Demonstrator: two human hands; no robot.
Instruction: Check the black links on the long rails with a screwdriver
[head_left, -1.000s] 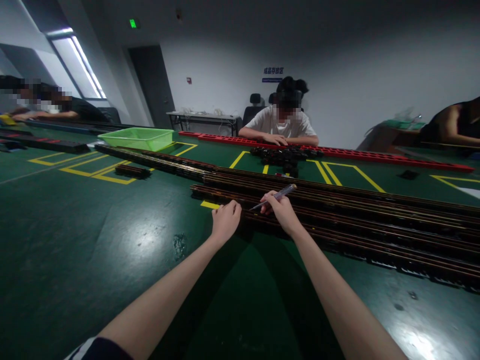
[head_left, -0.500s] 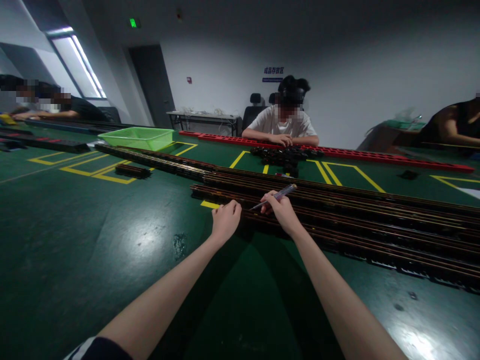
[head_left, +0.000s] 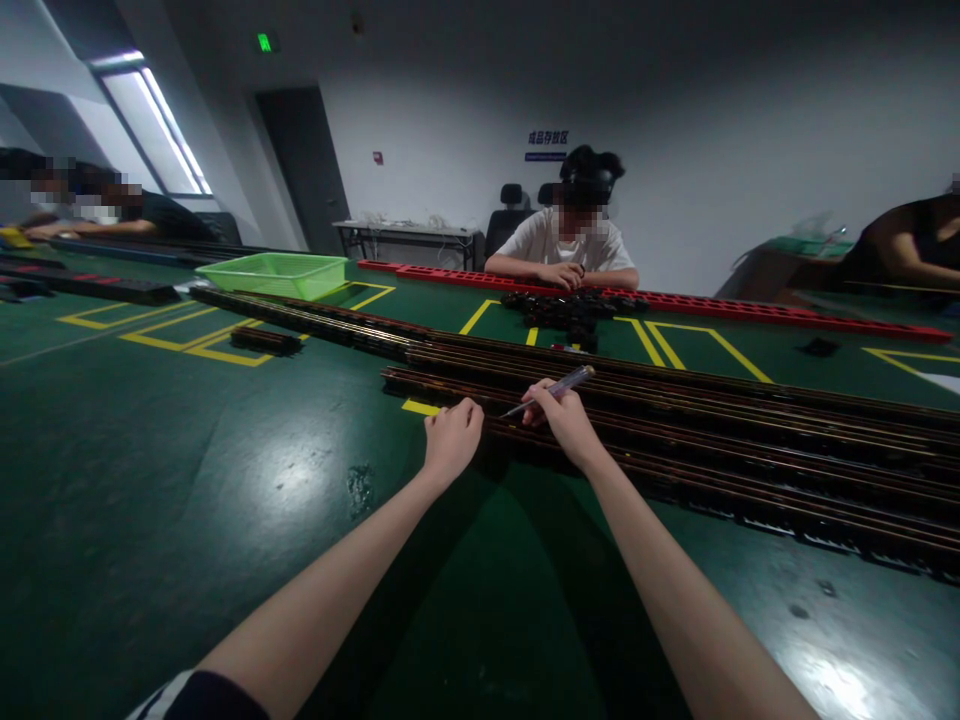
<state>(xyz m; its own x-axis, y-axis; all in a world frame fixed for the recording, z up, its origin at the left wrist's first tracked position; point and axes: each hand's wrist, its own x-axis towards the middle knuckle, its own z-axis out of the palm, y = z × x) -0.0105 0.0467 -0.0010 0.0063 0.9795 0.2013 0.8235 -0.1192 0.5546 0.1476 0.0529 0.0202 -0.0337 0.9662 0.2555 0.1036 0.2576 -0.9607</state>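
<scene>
In the head view my right hand (head_left: pixel 557 418) holds a slim screwdriver (head_left: pixel 561 384) with a see-through handle, pen-fashion. Its thin shaft slants down to the left, and the tip meets the nearest dark rail (head_left: pixel 637 470). At that rail's left end is my left hand (head_left: pixel 454 433), its fingers curled over the end and hiding it. More long dark rails with coppery edges (head_left: pixel 675 400) lie side by side just beyond my hands. What the screwdriver tip touches is too small to make out.
A light-green basket (head_left: pixel 274 280) stands back left, near a short dark piece (head_left: pixel 264 342). Opposite, a person (head_left: pixel 574 250) sits behind a heap of black parts (head_left: pixel 555 312) and a long red rack (head_left: pixel 750 312). Yellow tape (head_left: pixel 225 355) marks the green table (head_left: pixel 247 480).
My hands and the screwdriver hold almost the same place. Across the table, the person's hands have shifted slightly, and one is a little raised.
</scene>
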